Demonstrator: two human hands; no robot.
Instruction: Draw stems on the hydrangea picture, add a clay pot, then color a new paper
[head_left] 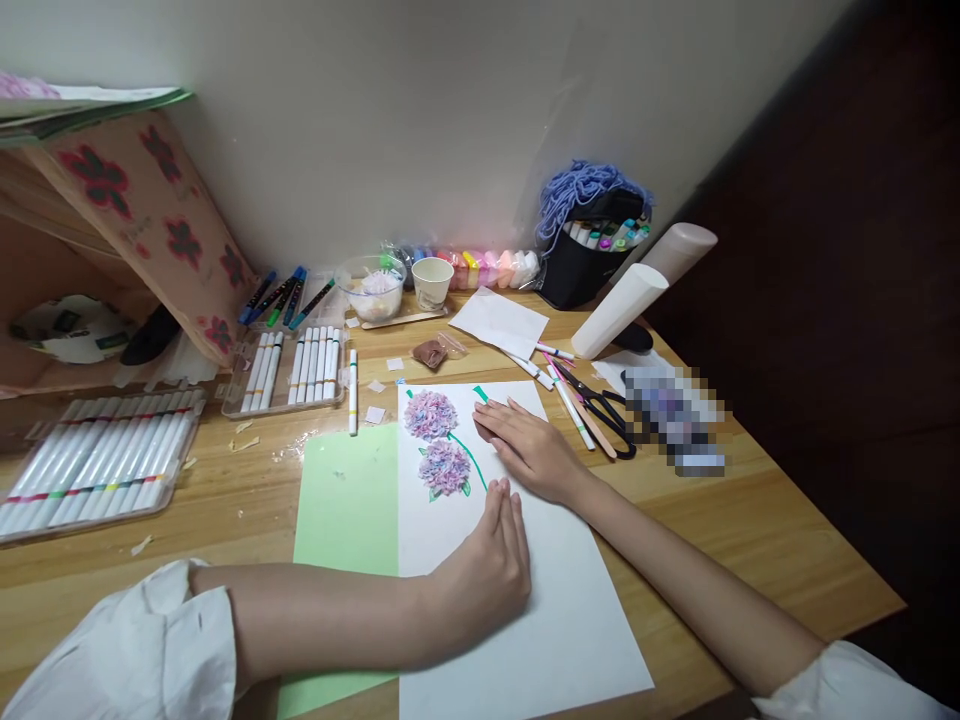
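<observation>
White sheet [517, 610] with two purple paper flowers [437, 440] lies flat on desk

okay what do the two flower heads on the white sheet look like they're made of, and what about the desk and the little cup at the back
The flower heads look like many small crumpled paper or tissue pieces, matte pink and lilac, raised off the white sheet; the exact material is unclear. The stems look drawn in green marker. The desk looks like wood, with visible grain and a slight sheen. The cup looks like paper: plain, matte, off-white.
</observation>
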